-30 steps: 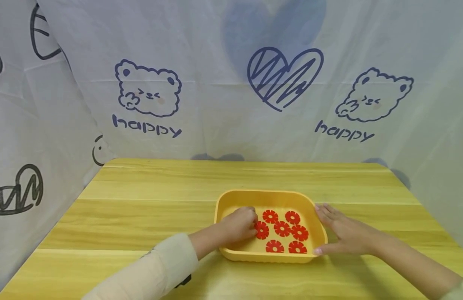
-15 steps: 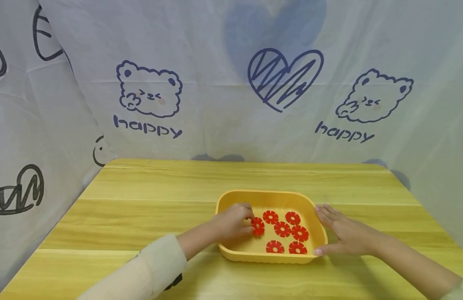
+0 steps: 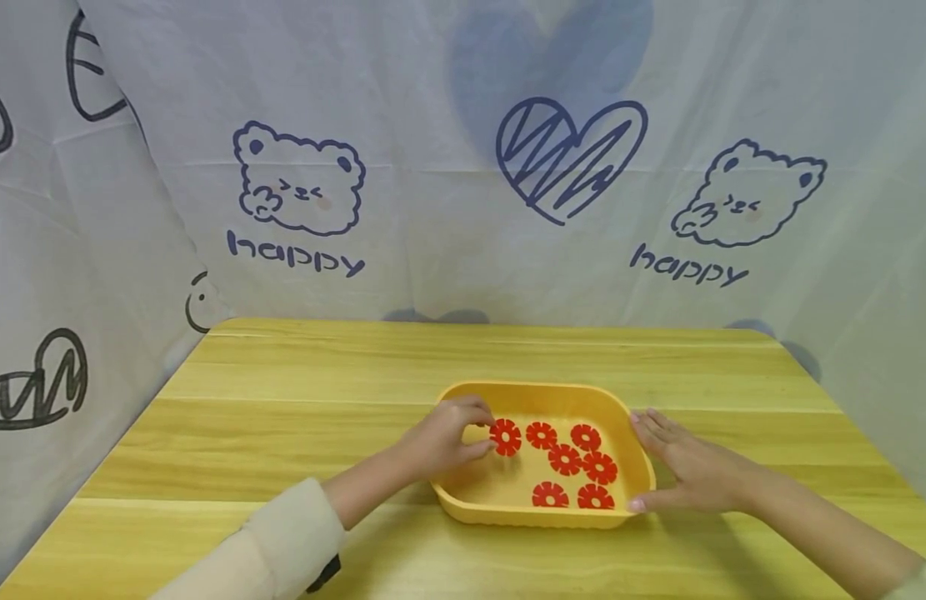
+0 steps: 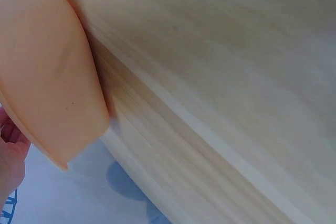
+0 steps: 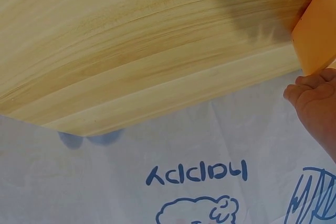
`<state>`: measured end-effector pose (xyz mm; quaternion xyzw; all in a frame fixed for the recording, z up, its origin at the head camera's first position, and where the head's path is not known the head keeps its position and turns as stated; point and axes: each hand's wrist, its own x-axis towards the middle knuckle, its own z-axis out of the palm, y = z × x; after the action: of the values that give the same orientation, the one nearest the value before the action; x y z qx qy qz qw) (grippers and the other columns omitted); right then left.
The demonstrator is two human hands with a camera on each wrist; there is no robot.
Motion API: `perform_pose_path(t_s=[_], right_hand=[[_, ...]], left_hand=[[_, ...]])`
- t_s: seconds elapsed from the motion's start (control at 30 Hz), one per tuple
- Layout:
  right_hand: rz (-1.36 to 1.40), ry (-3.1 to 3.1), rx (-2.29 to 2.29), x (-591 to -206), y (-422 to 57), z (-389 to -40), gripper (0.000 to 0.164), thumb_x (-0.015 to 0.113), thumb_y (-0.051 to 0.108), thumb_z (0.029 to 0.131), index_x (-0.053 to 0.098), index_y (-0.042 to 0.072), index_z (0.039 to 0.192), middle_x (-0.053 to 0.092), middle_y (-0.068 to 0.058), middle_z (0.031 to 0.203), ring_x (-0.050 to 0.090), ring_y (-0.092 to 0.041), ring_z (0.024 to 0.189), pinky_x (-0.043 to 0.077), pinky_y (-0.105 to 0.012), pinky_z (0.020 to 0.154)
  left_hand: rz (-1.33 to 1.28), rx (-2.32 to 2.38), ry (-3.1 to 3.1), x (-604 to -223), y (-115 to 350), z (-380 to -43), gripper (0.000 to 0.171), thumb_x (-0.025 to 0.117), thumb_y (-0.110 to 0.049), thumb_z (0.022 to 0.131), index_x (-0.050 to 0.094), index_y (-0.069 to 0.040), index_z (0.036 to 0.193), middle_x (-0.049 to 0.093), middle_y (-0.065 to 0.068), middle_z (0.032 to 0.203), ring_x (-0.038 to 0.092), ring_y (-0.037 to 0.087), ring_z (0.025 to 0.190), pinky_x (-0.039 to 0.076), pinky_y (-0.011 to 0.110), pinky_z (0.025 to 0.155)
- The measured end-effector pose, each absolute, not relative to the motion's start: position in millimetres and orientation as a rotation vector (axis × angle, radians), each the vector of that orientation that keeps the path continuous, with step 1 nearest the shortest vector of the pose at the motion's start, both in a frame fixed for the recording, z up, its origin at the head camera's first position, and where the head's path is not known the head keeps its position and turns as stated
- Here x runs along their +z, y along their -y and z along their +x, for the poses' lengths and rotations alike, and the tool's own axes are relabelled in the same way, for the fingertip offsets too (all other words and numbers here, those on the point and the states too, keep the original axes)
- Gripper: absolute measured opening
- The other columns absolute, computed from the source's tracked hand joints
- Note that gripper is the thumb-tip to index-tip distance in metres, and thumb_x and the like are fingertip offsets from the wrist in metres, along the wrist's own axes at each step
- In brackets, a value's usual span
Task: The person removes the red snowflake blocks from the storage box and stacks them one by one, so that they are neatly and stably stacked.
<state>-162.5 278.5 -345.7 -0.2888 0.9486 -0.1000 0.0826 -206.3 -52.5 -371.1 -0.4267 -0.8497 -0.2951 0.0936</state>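
In the head view, my left hand (image 3: 453, 433) reaches over the left end of a yellow plastic tray (image 3: 538, 517). Its thumb and forefinger pinch the left edge of a red interlocking disc (image 3: 516, 437) with a notched rim and a centre hole, which casts a shadow below. Several like discs (image 3: 565, 459) lie flat on the tray floor to its right. My right hand (image 3: 691, 467) rests at the tray's right end, fingers extended along the rim and thumb at the front corner. In the right wrist view, its fingertips touch the tray's outer wall (image 5: 317, 30).
The tray stands on a wood-grain table (image 3: 342, 367). White cloth (image 3: 432, 208) with printed bears and hearts hangs behind the table and along its sides. A black item (image 3: 326, 573) shows under the left sleeve.
My left hand has drawn the pinched disc up and to the left, away from the other discs. My right hand stays in place at the tray's right end.
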Motion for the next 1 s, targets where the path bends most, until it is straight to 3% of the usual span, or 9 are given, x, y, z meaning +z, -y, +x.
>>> perform_pose_path(t_s=[0.3,0.63,1.0], right_hand=[[-0.862,-2.827,-0.314,-346.6,-278.3,-162.7,0.103,0.064,0.058,0.076,0.024,-0.012,0.14,0.021,-0.031,0.147,0.02,-0.053,0.133,0.024,-0.061,0.104],[-0.873,-2.833,-0.304,-346.6,-278.3,-162.5,0.103,0.064,0.058,0.076,0.024,-0.012,0.14,0.021,-0.032,0.146,0.021,-0.053,0.132,0.025,-0.06,0.104],[-0.877,-2.835,-0.295,-346.0,-278.6,-162.6,0.104,0.063,0.058,0.077,0.023,-0.012,0.141,0.021,-0.032,0.146,0.021,-0.054,0.132,0.026,-0.061,0.104]], left_hand=[[-1.198,-0.903,2.402,-377.6,66.0,-206.6,0.018,0.073,-0.006,0.077,0.069,0.004,0.091,0.066,0.012,0.093,0.064,0.021,0.087,0.055,0.023,0.078],[-1.114,-1.055,2.34,-381.4,79.1,-203.2,0.019,0.073,-0.004,0.076,0.068,0.007,0.09,0.065,0.014,0.09,0.066,0.025,0.083,0.057,0.031,0.073],[-1.016,-1.082,2.244,-384.9,92.7,-201.0,0.019,0.076,-0.002,0.072,0.069,0.005,0.088,0.066,0.013,0.089,0.066,0.023,0.079,0.057,0.026,0.073]])
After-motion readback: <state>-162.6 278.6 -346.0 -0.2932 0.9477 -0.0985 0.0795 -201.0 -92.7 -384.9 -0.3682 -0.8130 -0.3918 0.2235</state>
